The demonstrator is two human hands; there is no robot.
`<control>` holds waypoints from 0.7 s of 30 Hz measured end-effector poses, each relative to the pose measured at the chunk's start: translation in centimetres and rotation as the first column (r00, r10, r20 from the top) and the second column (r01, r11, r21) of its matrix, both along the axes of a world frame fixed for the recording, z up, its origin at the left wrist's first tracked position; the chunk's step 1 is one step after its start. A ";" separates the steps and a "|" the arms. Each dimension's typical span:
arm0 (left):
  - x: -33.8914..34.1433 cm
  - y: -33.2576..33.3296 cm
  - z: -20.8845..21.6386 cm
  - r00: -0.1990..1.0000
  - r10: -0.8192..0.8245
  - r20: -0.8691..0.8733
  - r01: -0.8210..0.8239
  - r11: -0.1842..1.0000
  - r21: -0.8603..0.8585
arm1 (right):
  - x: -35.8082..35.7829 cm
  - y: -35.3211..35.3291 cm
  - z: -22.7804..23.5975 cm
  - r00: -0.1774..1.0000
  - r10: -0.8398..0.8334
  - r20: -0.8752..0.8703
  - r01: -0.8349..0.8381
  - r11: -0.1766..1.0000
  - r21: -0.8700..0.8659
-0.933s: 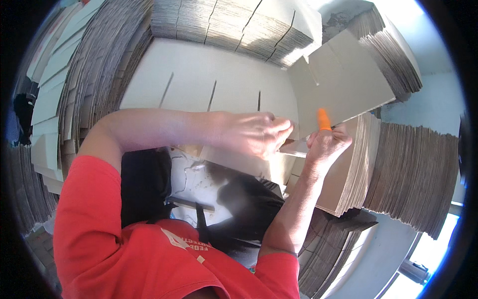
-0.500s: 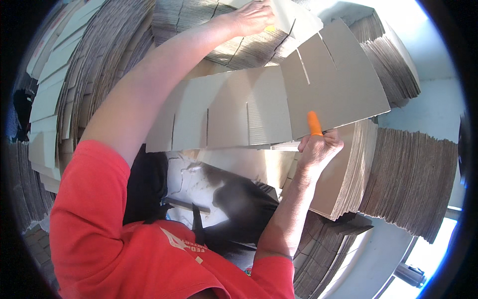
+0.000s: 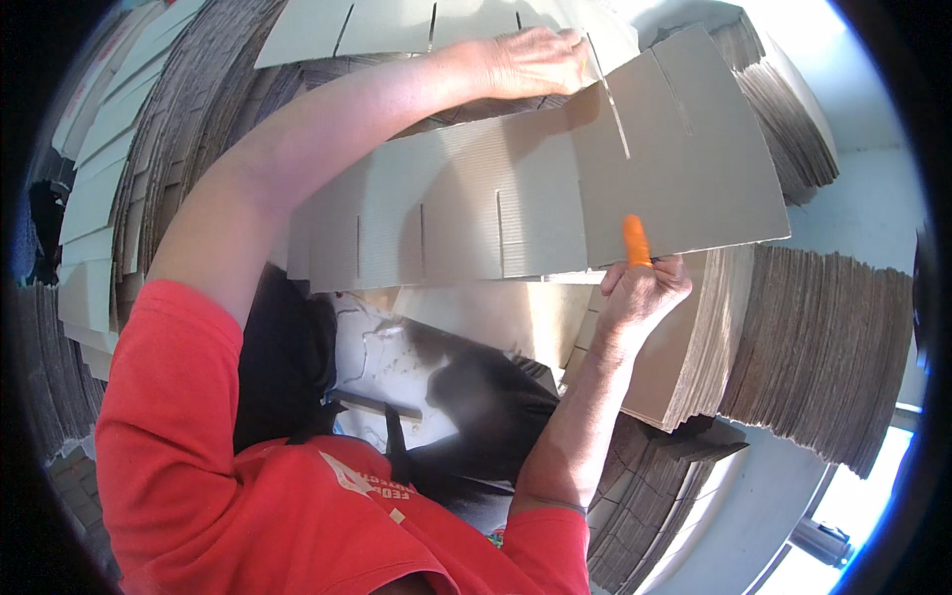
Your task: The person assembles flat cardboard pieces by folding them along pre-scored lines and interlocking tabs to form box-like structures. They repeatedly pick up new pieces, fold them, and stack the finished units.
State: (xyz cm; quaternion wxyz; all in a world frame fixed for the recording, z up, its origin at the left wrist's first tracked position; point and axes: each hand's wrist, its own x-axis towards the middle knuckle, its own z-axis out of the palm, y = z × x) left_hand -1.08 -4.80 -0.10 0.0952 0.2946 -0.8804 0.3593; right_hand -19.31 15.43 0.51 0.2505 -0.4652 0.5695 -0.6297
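A folded, slotted cardboard sheet (image 3: 466, 208) spans the space in front of me, creased toward its right end. My right hand (image 3: 643, 297) grips its near edge, one digit in an orange finger cover (image 3: 636, 240) lying flat on the board's face. At the far edge, my left hand (image 3: 540, 64) is closed, its fingertips by a slot close to the crease. Behind it lies a second slotted cardboard piece (image 3: 387, 30), pale and flat. Whether the left fingertips pinch the near sheet or this far one, I cannot tell.
Tall stacks of cardboard stand at the left (image 3: 188, 149), the far right (image 3: 783, 119) and the right (image 3: 813, 347). Another stack (image 3: 684, 347) sits beside my right forearm. A pale surface (image 3: 377, 357) shows below the sheet, and a metal cylinder (image 3: 821, 540) at lower right.
My left hand has moved right and nearer, to the sheet's far edge by the crease. The pale slotted piece behind now reaches further left. The held sheet has shifted slightly right.
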 end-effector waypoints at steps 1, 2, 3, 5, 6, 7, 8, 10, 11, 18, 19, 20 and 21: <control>0.0 0.3 -0.4 0.998 -0.033 -0.060 0.034 0.999 0.012 | -0.1 0.0 -0.1 1.000 0.005 -0.008 -0.005 1.000 -0.002; 0.1 0.4 -0.6 0.995 -0.014 -0.095 0.019 0.999 0.051 | -0.3 0.0 -0.2 1.000 0.009 -0.017 -0.009 1.000 -0.003; 0.1 0.4 -0.7 0.992 0.005 -0.130 0.006 0.996 0.090 | -0.4 0.0 -0.2 1.000 0.013 -0.026 -0.013 1.000 -0.004; 0.1 0.5 -0.8 0.984 0.024 -0.177 -0.004 0.994 0.111 | -0.5 0.0 -0.2 1.000 0.019 -0.007 -0.019 1.000 -0.012; 0.4 0.4 -0.6 0.981 0.024 -0.190 -0.007 0.996 0.091 | -0.6 0.0 -0.1 1.000 0.023 0.002 -0.023 1.000 -0.016; 0.7 0.4 -0.5 0.979 0.025 -0.203 -0.011 0.997 0.070 | -0.5 0.0 -0.1 1.000 0.016 0.002 -0.016 1.000 -0.019; 0.7 0.5 -0.4 0.982 -0.013 -0.188 0.024 0.998 0.058 | -0.3 0.0 -0.1 1.000 0.010 0.003 -0.010 1.000 -0.022; 1.0 0.9 -0.2 0.984 -0.082 -0.155 0.088 0.996 0.033 | -0.1 -0.1 -0.1 1.000 0.022 -0.020 -0.022 0.999 -0.023; 0.5 1.7 0.1 0.985 -0.113 -0.128 0.114 0.993 0.003 | -0.5 -0.1 -0.3 0.999 0.027 -0.045 -0.028 0.999 -0.017; -2.1 8.2 -0.9 0.909 -0.407 -0.089 0.407 0.913 -0.012 | -1.8 -0.7 -1.3 0.994 0.030 -0.101 -0.018 0.993 0.118; -1.9 8.9 -1.0 0.912 -0.386 -0.139 0.395 0.918 0.035 | -2.0 -0.7 -1.0 0.973 0.014 -0.231 0.006 0.997 0.083; -1.7 9.2 -1.5 0.911 -0.366 -0.190 0.386 0.919 0.081 | -1.6 -0.7 0.1 0.933 -0.010 -0.359 0.028 0.999 0.044; -1.2 9.4 -2.4 0.876 -0.429 -0.221 0.441 0.898 0.007 | -0.8 -0.4 1.2 0.969 -0.033 -0.243 0.039 0.999 0.020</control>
